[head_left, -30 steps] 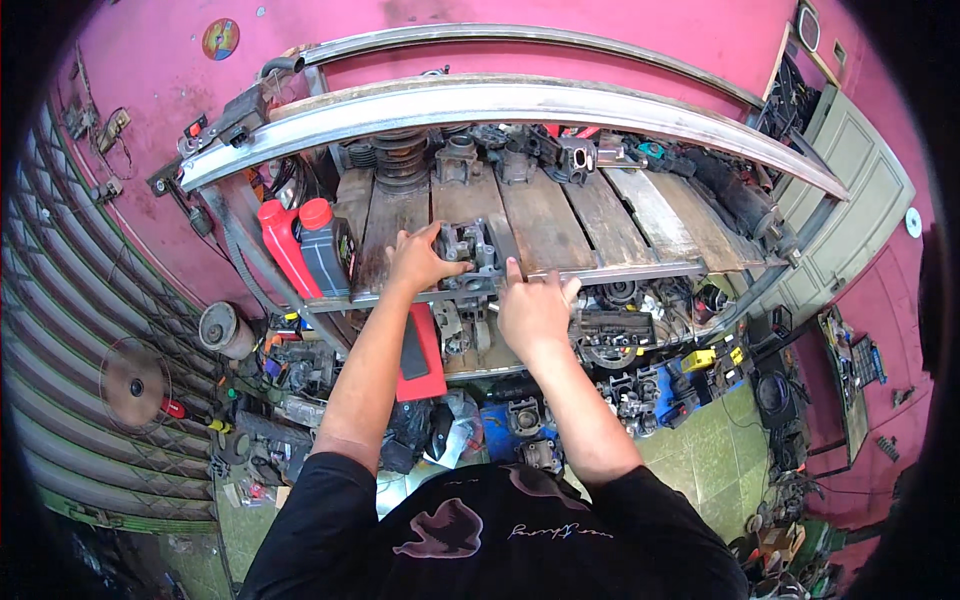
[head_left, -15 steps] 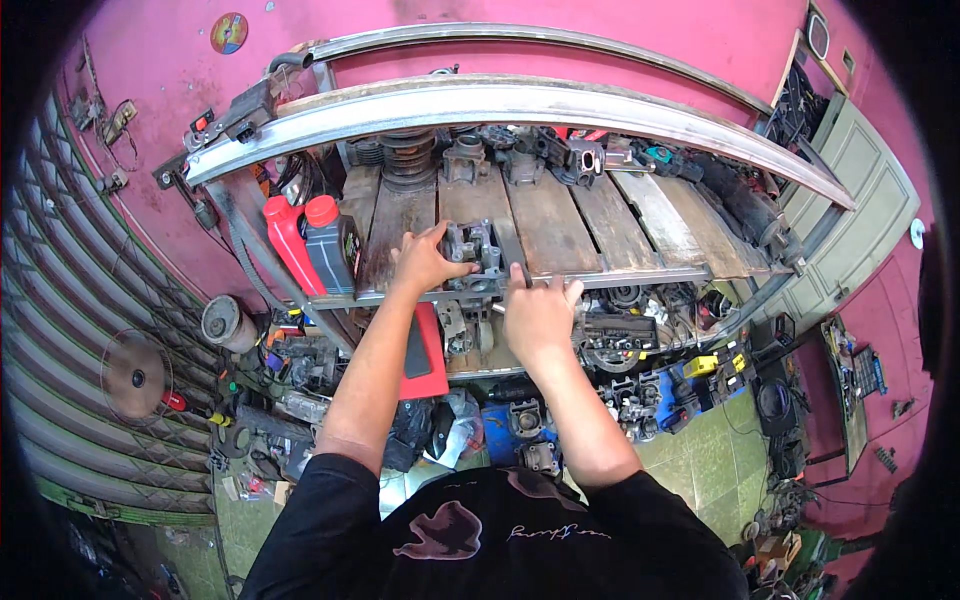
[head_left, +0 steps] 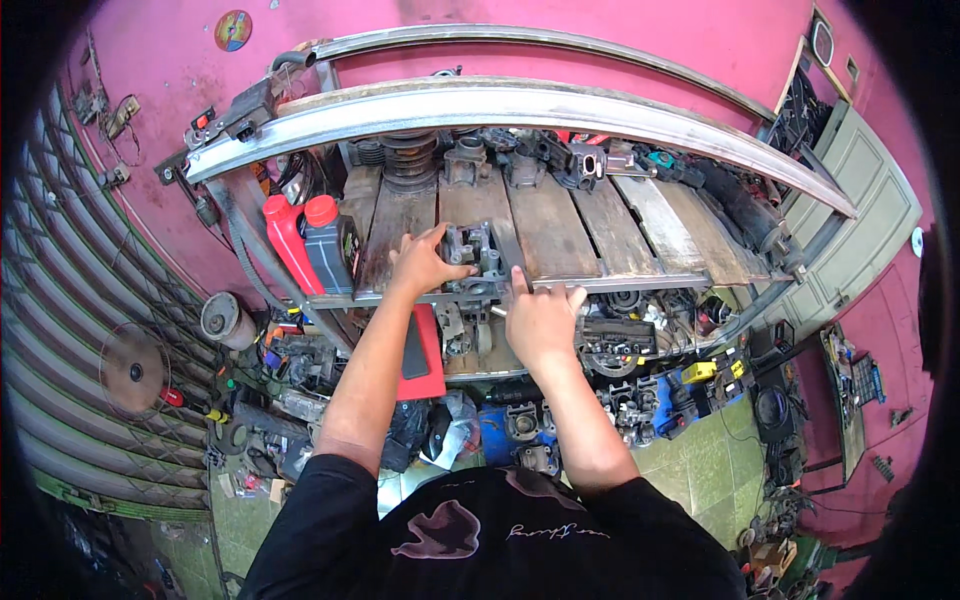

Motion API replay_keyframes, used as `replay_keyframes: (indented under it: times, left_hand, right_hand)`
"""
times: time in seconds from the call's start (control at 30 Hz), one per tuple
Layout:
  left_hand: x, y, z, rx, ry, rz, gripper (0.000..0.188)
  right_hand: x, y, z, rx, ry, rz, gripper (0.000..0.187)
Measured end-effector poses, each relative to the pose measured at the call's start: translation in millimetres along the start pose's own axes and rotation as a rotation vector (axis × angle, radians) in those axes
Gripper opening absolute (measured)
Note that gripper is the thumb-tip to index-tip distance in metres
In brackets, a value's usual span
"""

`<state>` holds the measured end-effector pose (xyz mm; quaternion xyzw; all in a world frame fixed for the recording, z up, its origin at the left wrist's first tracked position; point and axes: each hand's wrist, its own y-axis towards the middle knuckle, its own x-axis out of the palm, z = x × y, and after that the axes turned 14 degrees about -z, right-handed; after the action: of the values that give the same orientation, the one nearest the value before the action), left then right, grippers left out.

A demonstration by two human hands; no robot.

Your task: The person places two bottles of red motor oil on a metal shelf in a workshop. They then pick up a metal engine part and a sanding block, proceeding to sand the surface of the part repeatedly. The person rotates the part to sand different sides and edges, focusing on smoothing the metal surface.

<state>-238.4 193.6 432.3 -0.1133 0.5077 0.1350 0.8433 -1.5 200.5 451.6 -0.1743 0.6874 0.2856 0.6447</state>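
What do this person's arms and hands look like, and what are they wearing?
The left hand and right hand are ungloved, with bare forearms. Short black sleeves belong to a black shirt with a dull reddish-brown bird-shaped print and thin white script.

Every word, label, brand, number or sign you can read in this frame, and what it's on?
Black shirt: pale script, inverted; not copied here.
Grey bottle, red cap: label too small to read.
Disc on the pink wall: print too small to read.
Metal part at the left hand: no legible marking.
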Motion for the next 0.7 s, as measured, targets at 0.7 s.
replay_keyframes:
  times: [0.7]
  left_hand:
    - [1.8,4.1,2.0,0.001,-0.004,-0.003,0.119]
  right_hand:
    - [12.4,24.5,7.7,-0.027,-0.026,0.050,0.052]
